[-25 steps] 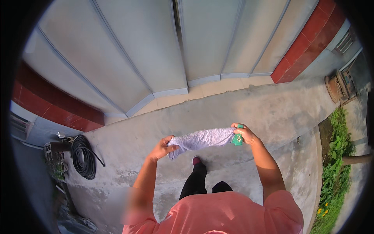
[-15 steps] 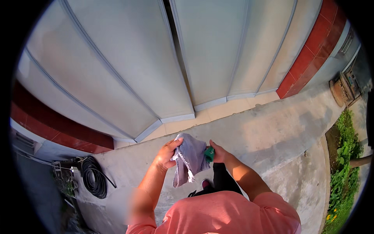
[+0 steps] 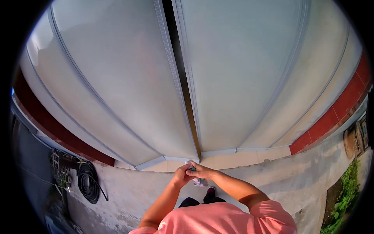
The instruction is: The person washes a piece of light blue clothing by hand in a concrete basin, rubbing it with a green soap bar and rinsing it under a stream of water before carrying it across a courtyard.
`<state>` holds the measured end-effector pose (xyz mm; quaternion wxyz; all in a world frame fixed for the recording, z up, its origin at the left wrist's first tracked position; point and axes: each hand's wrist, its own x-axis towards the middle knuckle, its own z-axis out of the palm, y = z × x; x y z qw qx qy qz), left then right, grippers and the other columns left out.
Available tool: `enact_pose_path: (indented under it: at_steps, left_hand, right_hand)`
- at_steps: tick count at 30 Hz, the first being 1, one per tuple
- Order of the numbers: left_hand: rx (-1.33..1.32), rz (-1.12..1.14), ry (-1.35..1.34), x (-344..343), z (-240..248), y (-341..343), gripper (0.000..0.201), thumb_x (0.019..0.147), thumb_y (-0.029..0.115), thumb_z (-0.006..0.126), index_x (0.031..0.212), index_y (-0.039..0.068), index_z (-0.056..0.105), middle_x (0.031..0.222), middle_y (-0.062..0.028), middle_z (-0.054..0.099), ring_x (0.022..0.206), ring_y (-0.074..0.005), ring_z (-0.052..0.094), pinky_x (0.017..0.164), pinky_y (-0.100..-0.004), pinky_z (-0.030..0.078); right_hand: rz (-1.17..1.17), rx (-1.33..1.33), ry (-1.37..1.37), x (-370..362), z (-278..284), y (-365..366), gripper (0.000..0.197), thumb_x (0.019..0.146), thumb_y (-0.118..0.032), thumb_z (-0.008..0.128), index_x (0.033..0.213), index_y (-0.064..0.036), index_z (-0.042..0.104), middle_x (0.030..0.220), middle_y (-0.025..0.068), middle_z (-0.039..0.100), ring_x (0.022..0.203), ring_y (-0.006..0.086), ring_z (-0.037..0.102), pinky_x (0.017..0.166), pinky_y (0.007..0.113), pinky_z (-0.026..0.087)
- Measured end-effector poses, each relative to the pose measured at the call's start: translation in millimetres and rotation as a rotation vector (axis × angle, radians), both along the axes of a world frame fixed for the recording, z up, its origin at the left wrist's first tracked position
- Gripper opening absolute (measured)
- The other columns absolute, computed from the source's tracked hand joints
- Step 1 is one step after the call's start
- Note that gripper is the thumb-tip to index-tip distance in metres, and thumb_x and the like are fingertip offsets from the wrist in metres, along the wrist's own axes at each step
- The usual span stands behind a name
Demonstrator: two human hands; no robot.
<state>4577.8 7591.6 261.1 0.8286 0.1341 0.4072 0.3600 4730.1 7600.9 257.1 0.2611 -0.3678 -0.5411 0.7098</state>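
My left hand (image 3: 180, 176) and my right hand (image 3: 202, 171) are brought together in front of me, near the foot of the tall doors. Fingers of both are closed round a bunched pale lilac cloth (image 3: 200, 182), whose loose end hangs below them. A whitish tip of it pokes up above the thumbs. Between the hands shows a bit of a small green thing (image 3: 192, 168), held in my right hand; its kind I cannot make out. Most of the cloth and of the green thing is hidden by my fingers.
Large pale panel doors (image 3: 128, 89) stand ahead, a dark narrow gap (image 3: 181, 70) between them. A coiled black hose (image 3: 89, 182) lies on the concrete at left. Red tiled pillars (image 3: 323, 121) flank the doors. Green plants (image 3: 344, 199) grow at right, below a wooden spool-like object (image 3: 352, 142).
My hands have come together from either side of the spread cloth, which is now bunched between them. The doors fill more of the view.
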Motion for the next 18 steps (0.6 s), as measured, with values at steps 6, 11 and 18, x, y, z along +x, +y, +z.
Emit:
enact_pose_path:
  at_steps: [6,11,18]
  left_hand:
    - [0.490,-0.173,0.796,-14.2,22.4,96.3,0.039,0.084,0.020,0.055,0.118,0.001,0.047,0.104,-0.0139,0.055,0.089,-0.0231,0.057,0.071,-0.0336,0.050]
    - [0.983,-0.202,1.009,10.0,32.7,179.3,0.043,0.079,0.011,0.060,0.119,0.007,0.047,0.095,-0.0168,0.059,0.076,-0.0242,0.062,0.067,-0.0324,0.048]
    - [1.036,-0.065,1.433,0.7,29.3,283.5,0.066,0.073,0.014,0.063,0.129,0.015,0.027,0.119,-0.0187,0.048,0.105,-0.0313,0.052,0.088,-0.0421,0.042]
  right_hand:
    - [-0.078,-0.064,-0.172,18.9,-37.4,108.5,0.031,0.073,0.001,0.057,0.104,-0.0004,0.056,0.088,0.0050,0.061,0.078,0.0150,0.057,0.072,0.029,0.046]
    - [-0.191,0.402,-0.439,31.8,-21.2,213.7,0.042,0.070,0.001,0.054,0.112,-0.0008,0.052,0.097,0.0138,0.061,0.090,0.0204,0.058,0.078,0.030,0.046]
    - [-0.336,0.352,-0.361,80.0,-34.9,343.4,0.062,0.077,-0.002,0.052,0.132,0.0020,0.025,0.130,0.0185,0.039,0.119,0.0276,0.040,0.100,0.032,0.031]
